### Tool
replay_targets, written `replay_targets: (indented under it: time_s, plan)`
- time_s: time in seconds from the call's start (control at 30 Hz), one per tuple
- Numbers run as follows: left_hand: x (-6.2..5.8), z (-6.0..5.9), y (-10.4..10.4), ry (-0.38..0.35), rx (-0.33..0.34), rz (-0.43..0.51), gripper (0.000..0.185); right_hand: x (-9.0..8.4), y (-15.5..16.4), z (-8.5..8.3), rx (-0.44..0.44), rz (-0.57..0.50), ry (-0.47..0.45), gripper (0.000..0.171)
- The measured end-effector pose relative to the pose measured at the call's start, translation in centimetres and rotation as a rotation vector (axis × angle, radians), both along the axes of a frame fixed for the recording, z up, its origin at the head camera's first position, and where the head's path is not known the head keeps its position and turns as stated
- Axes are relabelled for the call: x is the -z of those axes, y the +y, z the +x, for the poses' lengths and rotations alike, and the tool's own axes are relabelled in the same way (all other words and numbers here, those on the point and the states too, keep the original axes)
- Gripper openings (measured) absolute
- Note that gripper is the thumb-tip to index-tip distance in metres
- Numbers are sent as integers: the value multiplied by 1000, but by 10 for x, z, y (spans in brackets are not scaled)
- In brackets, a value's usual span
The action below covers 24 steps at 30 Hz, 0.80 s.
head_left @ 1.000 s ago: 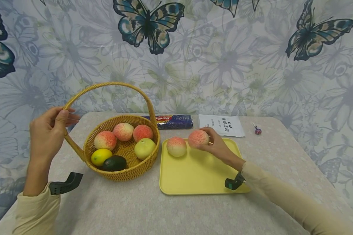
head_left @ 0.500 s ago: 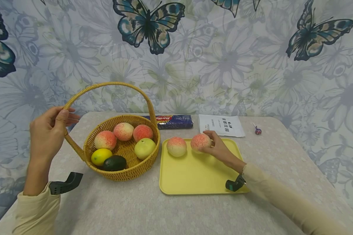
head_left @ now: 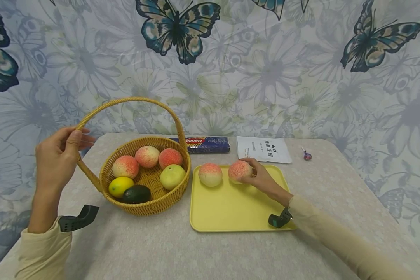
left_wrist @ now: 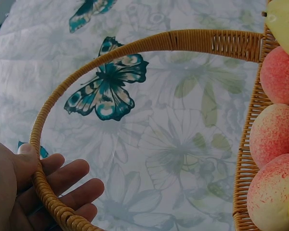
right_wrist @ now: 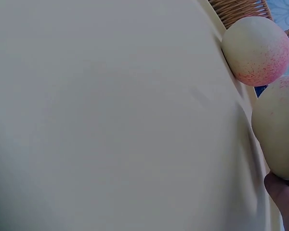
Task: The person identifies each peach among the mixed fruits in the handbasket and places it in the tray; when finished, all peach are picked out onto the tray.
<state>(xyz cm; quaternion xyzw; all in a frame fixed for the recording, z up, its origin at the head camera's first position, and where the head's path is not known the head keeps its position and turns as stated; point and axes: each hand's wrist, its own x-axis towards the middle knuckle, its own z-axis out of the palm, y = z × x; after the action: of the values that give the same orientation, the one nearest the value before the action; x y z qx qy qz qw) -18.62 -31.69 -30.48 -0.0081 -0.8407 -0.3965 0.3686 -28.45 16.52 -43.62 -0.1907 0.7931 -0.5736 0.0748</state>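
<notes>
My left hand (head_left: 58, 155) grips the side of the tall handle (left_wrist: 77, 82) of a round wicker basket (head_left: 145, 206), thumb in front and fingers behind. The basket holds three peaches (head_left: 125, 167), a yellow-green round fruit (head_left: 172, 177), a lemon (head_left: 120, 187) and an avocado (head_left: 136, 194). Over on the yellow tray (head_left: 227, 217), my right hand (head_left: 262, 179) holds a pink-and-cream peach (head_left: 239, 171) near the back edge, thumb at its lower side. A second peach (head_left: 210, 174) sits left of it on the tray, a small gap between them.
Behind the basket and tray lie a blue Barilla pasta pack (head_left: 210, 145) and a white printed packet (head_left: 264, 149). Further right is a small lollipop (head_left: 307, 156). The basket's right side stands close to the tray's left edge. A butterfly-patterned cloth (head_left: 272, 77) hangs behind the table.
My right hand has shifted the held peach slightly right and down toward the tray, widening the gap to the other peach. My left hand and the basket have stayed in place.
</notes>
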Motion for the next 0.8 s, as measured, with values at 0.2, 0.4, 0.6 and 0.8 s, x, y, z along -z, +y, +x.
replay_targets:
  time_s: [0.2, 0.4, 0.6, 0.8]
  plan:
    - [1, 0, 0, -3, -2, -6, 32, 2, 0, 1, -18, -4, 4, 66]
    - [1, -1, -1, -10, -10, -7, 32, 4, 0, 1, -29, -10, -3, 67]
    - [1, -1, 0, -10, -12, -12, 32, 5, 0, 3, -41, -33, -21, 68]
    - [1, -1, -1, -6, -12, -11, 32, 8, 0, 3, -57, -53, -22, 69]
